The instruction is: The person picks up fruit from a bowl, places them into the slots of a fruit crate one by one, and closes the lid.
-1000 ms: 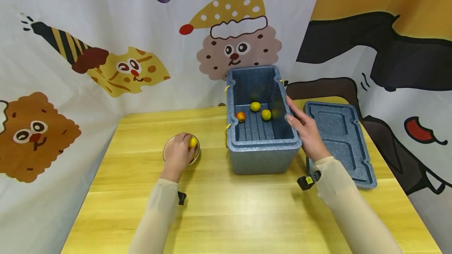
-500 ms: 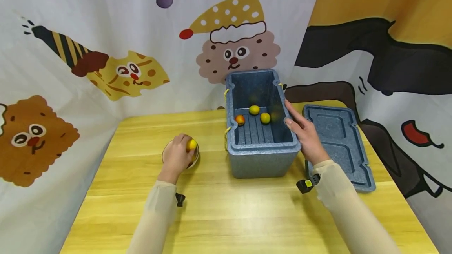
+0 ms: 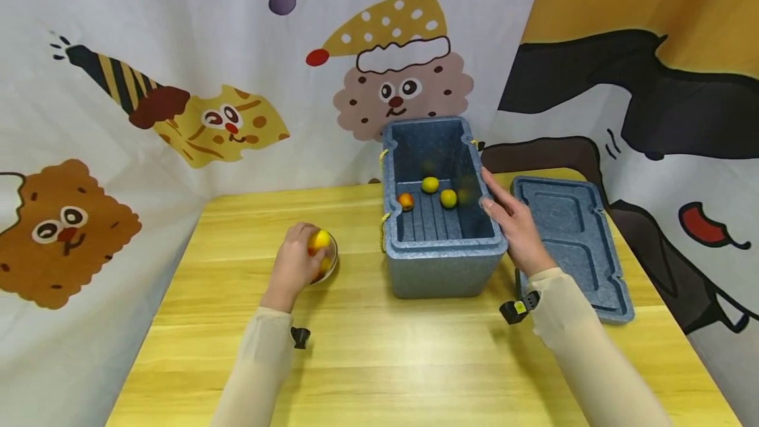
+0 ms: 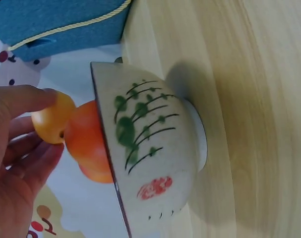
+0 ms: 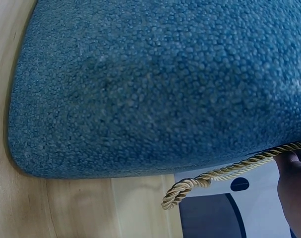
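Observation:
My left hand [image 3: 293, 259] pinches a small yellow fruit [image 4: 54, 118] between thumb and fingers, just above the bowl. That bowl [image 4: 155, 148] is pale, with a dark rim and painted green leaves; orange-red fruit [image 4: 84, 133] rises past its rim and overlaps the pinched fruit's edge. On the right, my right hand [image 3: 522, 232] rests against the side of a blue-grey foam box [image 3: 439, 272], thumb at the rim and fingers extended along the outer wall. Inside the box lie two yellow-green fruits [image 3: 448, 199] and a red-orange one [image 3: 406, 201].
The box's lid [image 3: 572, 249] lies on the wooden table [image 3: 367, 361] to the right of the box. Yellow rope handles [image 5: 239, 168] hang on the box's long sides. A printed curtain [image 3: 237, 12] with cartoon figures hangs behind the table.
My left hand has moved slightly left and up with the yellow fruit, uncovering more of the bowl's right side. The right hand stays against the box.

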`<state>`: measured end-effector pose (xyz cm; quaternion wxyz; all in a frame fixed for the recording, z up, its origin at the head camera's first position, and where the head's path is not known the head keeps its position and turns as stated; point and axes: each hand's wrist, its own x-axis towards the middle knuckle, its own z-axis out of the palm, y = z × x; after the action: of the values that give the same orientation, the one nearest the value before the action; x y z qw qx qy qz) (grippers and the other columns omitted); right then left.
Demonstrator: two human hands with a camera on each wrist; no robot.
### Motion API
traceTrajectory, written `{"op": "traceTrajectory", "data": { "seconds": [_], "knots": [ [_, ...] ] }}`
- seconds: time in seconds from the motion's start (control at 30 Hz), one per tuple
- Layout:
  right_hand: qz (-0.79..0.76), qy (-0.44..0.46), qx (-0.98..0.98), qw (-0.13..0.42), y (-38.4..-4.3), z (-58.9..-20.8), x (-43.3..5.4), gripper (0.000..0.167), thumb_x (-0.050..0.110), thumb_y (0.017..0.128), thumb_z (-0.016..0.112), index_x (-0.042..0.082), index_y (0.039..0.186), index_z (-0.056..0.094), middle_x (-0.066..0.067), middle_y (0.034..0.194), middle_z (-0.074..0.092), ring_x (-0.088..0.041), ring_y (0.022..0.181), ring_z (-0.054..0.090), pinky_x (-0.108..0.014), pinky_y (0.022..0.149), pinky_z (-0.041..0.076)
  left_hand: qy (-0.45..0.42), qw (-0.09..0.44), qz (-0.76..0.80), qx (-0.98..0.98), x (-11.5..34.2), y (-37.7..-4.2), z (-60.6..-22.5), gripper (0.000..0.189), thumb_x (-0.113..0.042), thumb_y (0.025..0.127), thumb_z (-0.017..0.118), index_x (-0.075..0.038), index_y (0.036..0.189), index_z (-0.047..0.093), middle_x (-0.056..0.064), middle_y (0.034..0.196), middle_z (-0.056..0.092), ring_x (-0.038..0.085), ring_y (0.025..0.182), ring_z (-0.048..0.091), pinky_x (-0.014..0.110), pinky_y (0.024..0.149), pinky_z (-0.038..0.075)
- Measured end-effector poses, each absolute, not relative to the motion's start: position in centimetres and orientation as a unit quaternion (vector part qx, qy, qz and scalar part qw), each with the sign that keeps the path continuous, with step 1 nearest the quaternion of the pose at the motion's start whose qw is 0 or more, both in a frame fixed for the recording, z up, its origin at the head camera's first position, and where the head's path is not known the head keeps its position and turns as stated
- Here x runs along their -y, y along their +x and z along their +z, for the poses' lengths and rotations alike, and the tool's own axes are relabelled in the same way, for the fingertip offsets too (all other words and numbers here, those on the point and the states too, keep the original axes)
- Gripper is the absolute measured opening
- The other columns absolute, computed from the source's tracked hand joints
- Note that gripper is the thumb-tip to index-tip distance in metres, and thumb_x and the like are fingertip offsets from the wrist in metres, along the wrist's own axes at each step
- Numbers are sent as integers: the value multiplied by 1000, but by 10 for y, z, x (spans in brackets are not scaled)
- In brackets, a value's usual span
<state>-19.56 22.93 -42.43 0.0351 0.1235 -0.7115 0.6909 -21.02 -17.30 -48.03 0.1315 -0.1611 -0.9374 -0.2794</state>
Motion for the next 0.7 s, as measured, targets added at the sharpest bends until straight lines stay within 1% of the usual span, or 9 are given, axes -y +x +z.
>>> {"op": "traceTrajectory", "data": {
  "seconds": [0.07,0.13,0.27,0.3,0.4,0.5,0.63,0.7],
  "knots": [
    [693,123,709,37,-198,-429,-231,54,14,105,47,13,155,28,0,161,22,-16,147,14,-53,116,11,-164,140,-299,930,174,-209,-478,39,1,80,79,10,113,61,20,117,57,36,110,54,47,92,50],
    [695,122,707,39,-201,-434,-233,53,14,105,48,15,155,29,1,161,22,-16,147,14,-48,117,12,-167,154,-314,922,174,-209,-474,38,2,80,80,10,113,62,20,116,58,36,109,54,46,92,50],
    [697,124,705,39,-206,-443,-235,52,18,105,50,20,154,33,4,160,24,-15,146,15,-29,115,22,-163,170,-355,905,174,-208,-465,35,4,79,79,9,110,63,20,113,59,36,104,58,45,88,53],
    [698,126,704,39,-206,-445,-235,52,19,105,50,21,154,33,4,160,25,-15,146,15,-28,115,23,-160,169,-362,903,173,-208,-462,35,4,80,79,9,110,63,20,113,59,35,103,59,45,87,53],
    [700,127,702,39,-205,-446,-234,52,20,105,50,23,154,34,4,160,24,-14,146,15,-35,116,19,-154,151,-366,905,172,-209,-455,34,2,80,79,7,110,63,17,113,59,34,102,59,44,87,54],
    [700,123,703,38,-201,-437,-232,53,18,105,49,19,155,32,2,160,24,-15,147,15,-48,117,12,-158,139,-357,910,169,-212,-447,35,-1,81,79,7,111,63,17,113,59,34,103,58,45,88,52],
    [696,119,707,37,-195,-424,-229,54,17,105,49,13,155,29,-1,161,23,-17,147,15,-48,117,12,-176,142,-340,913,168,-219,-437,33,-2,82,78,7,109,62,17,111,59,34,101,57,47,88,51],
    [696,119,708,35,-195,-421,-228,54,17,105,48,12,155,28,-1,161,23,-17,147,15,-48,117,12,-180,144,-335,914,169,-222,-433,31,-2,82,79,6,107,62,17,109,58,33,99,57,46,87,51]
  ]
}}
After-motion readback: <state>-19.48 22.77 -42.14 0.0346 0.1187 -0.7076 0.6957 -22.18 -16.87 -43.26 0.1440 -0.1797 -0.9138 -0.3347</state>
